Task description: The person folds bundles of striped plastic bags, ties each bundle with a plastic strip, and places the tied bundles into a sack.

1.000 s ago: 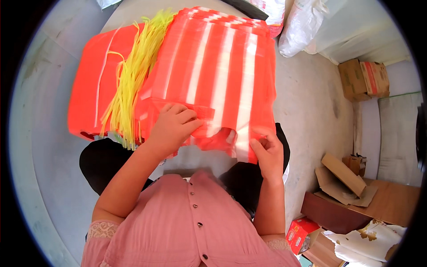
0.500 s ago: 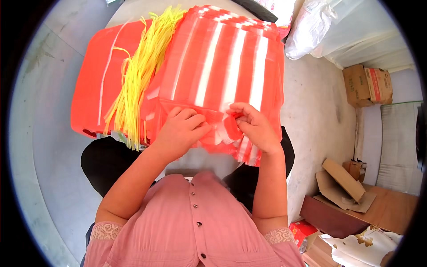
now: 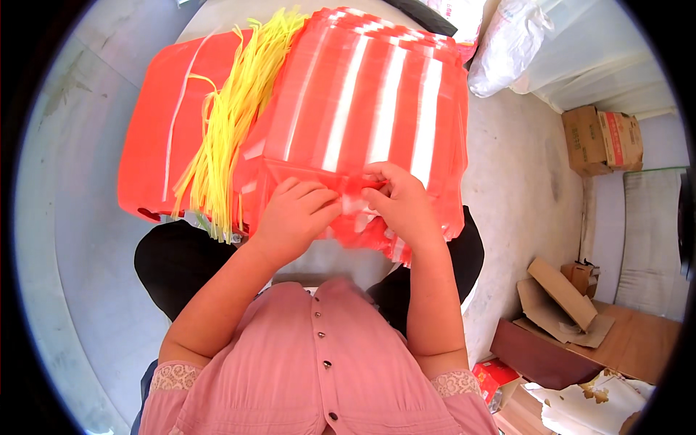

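A thick stack of red plastic sheeting with white stripes (image 3: 348, 109) lies in front of me, its layers fanned at the far edge. At its near edge, my left hand (image 3: 301, 216) has its fingers curled on the red film. Close beside it, my right hand (image 3: 401, 203) pinches a crumpled fold of the same sheeting between thumb and fingers. Loose, wrinkled film hangs down between and below the two hands. A bundle of thin yellow plastic strips (image 3: 232, 123) lies along the stack's left side.
Left of the strips is a red plastic stool or box (image 3: 163, 123) with a pale string across it. A white sack (image 3: 507, 47) stands at the far right. Cardboard boxes (image 3: 602, 141) sit on the right, and an opened carton (image 3: 558, 297) rests on a brown wooden surface (image 3: 638, 341).
My right hand has moved slightly left and nearer my left hand, drawing in the fold that stood up between them. My left hand has stayed almost in place.
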{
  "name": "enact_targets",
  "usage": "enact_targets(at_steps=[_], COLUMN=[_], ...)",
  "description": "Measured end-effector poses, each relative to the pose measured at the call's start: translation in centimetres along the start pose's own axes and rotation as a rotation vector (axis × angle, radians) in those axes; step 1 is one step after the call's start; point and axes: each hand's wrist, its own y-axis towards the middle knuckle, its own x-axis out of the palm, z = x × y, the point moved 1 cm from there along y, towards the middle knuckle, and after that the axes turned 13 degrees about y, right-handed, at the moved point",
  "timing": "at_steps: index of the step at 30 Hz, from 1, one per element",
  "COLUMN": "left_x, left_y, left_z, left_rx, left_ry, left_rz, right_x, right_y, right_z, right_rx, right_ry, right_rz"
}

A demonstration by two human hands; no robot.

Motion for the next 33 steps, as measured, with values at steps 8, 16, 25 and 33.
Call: enact_targets(at_steps=[8,16,25,33], left_x=[-0.6,0.0,0.3,1.1], left_y=[0.2,1.5,2.8,3.4], left_z=[0.1,0.2,0.2,0.6], left_rx=[0.008,0.093,-0.277,-0.503], left_ry=[-0.063,-0.040,-0.311,-0.271], left_rz=[0.044,0.129,-0.042,-0.122], right_x=[0.9,1.6,-0.3,1.4], right_y=[0.0,-0.1,-3.0,-2.5], right_z=[-0.9,-0.7,1.3,2.5], right_rx=[-0.159,-0.114,-0.468,-0.902], right_ry=[-0.271,-0.342,-0.178,-0.727], right_rz=[0.094,0.077,0.201,0.024])
